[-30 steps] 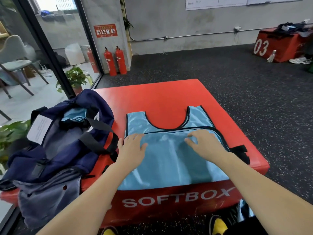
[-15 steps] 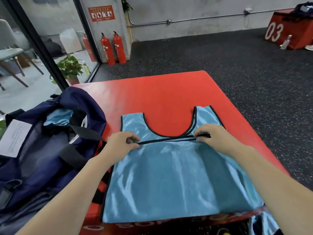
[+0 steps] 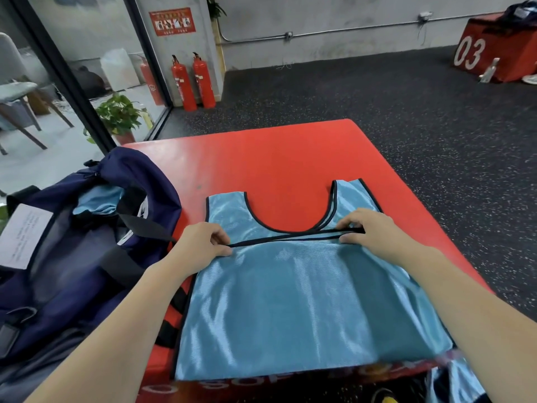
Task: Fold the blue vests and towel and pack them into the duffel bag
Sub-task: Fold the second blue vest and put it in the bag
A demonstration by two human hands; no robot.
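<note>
A light blue vest (image 3: 299, 309) with black trim lies flat on the red soft box (image 3: 276, 158), its shoulder straps pointing away from me. My left hand (image 3: 200, 242) pinches the vest's folded black edge at the left. My right hand (image 3: 369, 231) pinches the same edge at the right, near the far strap. The navy duffel bag (image 3: 87, 251) sits open at the left of the box, with light blue fabric (image 3: 98, 202) showing inside it. More light blue cloth (image 3: 453, 382) hangs below the box's front right corner.
Two red fire extinguishers (image 3: 193, 80) stand by the far wall. A potted plant (image 3: 119, 114) is behind the glass door at left. A red box marked 03 (image 3: 488, 53) sits at the far right on dark speckled floor (image 3: 421, 117).
A second ago both hands lay flat on the vest; now they pinch its black-trimmed edge. The view has moved closer and lower over the box. Little has shifted in the last half second.
</note>
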